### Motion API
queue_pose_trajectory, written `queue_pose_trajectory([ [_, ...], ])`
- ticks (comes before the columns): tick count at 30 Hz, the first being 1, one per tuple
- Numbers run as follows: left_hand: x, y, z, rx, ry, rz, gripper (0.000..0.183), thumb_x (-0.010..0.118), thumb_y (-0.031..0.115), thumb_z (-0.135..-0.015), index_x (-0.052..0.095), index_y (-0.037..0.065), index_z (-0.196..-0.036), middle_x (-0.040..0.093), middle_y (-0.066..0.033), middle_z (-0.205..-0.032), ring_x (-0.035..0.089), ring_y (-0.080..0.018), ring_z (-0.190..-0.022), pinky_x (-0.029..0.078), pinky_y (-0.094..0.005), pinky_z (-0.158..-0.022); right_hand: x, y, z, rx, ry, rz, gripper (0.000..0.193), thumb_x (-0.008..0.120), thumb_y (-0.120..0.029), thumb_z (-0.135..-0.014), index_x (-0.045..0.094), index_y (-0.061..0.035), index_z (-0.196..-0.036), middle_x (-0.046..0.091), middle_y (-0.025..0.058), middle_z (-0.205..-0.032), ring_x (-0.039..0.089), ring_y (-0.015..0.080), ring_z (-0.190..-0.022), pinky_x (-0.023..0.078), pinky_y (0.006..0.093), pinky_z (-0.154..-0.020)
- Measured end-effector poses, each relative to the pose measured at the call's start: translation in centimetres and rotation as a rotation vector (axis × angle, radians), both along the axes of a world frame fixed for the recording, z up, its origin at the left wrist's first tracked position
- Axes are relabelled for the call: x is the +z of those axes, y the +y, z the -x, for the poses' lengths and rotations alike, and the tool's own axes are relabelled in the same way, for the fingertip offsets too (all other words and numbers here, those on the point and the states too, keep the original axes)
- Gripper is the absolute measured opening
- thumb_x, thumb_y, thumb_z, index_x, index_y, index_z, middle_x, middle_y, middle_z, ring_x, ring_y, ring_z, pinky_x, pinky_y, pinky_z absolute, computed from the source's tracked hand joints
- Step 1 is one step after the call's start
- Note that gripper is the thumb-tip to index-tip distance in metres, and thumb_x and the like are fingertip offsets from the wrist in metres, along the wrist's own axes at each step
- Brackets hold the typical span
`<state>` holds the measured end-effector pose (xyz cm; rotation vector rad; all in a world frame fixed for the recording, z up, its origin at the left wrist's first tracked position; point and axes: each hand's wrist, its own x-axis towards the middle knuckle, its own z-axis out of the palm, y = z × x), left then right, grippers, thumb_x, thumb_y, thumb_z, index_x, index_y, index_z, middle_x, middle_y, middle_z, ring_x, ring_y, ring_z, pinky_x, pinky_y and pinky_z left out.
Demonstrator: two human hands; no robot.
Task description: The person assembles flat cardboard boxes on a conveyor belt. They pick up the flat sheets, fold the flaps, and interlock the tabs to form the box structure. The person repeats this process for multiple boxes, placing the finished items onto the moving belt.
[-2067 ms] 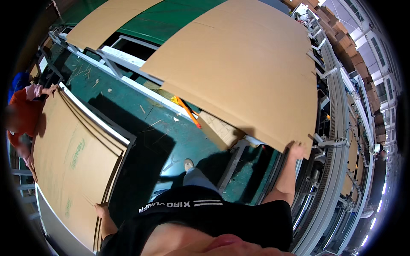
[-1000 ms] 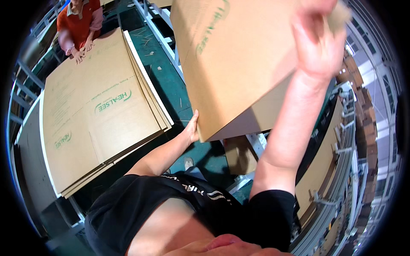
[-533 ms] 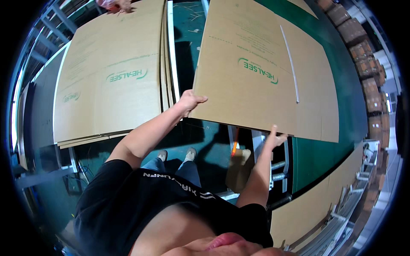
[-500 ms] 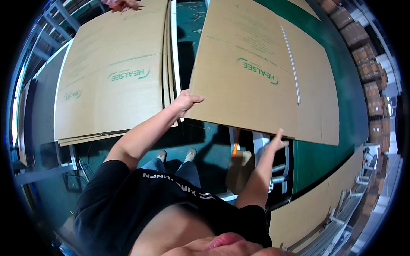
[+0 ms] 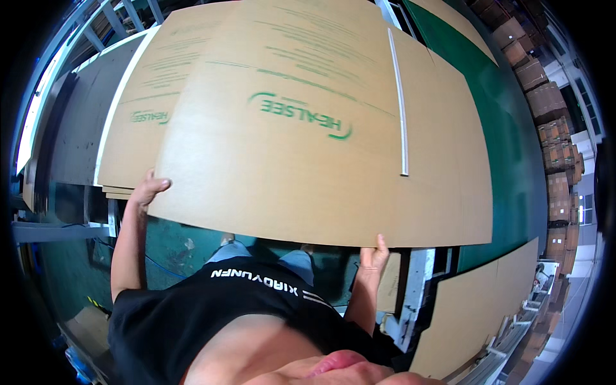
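A large flat cardboard sheet [image 5: 237,173] with green print spans the gap in front of me. My left hand [image 5: 151,190] is closed on its near left edge, thumb on top. My right hand [image 5: 374,255] grips the near edge farther right, its thumb over the top and its other fingers largely hidden beneath. A narrow white strip [image 5: 399,109] lies along the right part of the cardboard. Under the sheet's left side, a stack of similar printed cardboard [image 5: 128,151] shows in part.
A green surface [image 5: 516,154] extends to the right. More flat cardboard [image 5: 475,305] lies at my lower right, beside metal rails [image 5: 513,346]. A grey panel [image 5: 90,106] stands at the left. Stacked brown cartons [image 5: 558,157] line the far right.
Both hands have moved left with the cardboard sheet, which now overlaps the left stack and covers the gap. Another person's hand at the top left is out of view.
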<state>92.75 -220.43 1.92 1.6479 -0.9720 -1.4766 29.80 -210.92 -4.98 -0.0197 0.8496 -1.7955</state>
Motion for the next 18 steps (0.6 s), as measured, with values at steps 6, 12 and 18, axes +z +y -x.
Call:
queue_pose_trajectory([
  [6,4.4,3.4,-24.4,0.005,0.096,0.108,0.082,0.082,0.024,-0.066,0.042,-0.004,-0.132,0.062,-0.0099,-0.112,0.062,-0.0214,-0.102,0.049,-0.0361,-0.09,2.2,0.5,-26.2,0.473,0.076,0.007,0.045,0.046,0.0,-0.092,0.036,-0.001,-0.136,0.045,0.0172,-0.134,0.046,0.0324,-0.124,0.042,0.0469,-0.102],
  [12,2.8,4.8,-40.6,0.278,-1.5,-0.055,0.059,0.073,0.016,-0.069,0.051,0.002,-0.122,0.064,-0.0182,-0.105,0.062,-0.0371,-0.095,0.051,-0.0422,-0.086,-2.6,-1.9,-46.3,1.228,-0.106,-0.062,0.046,0.051,-0.033,-0.098,0.046,0.0014,-0.127,0.059,0.0204,-0.116,0.065,0.028,-0.096,0.055,0.0384,-0.08],
  [18,-5.0,3.0,-14.2,-0.638,-0.738,0.442,0.079,0.079,0.016,-0.064,0.044,0.009,-0.134,0.04,-0.0206,-0.14,0.033,-0.0363,-0.134,0.029,-0.0429,-0.111,-6.4,-1.6,-48.8,1.327,-0.014,-0.214,0.048,0.047,-0.025,-0.098,0.036,0.003,-0.136,0.054,0.0252,-0.122,0.063,0.0346,-0.1,0.054,0.0432,-0.085],
])
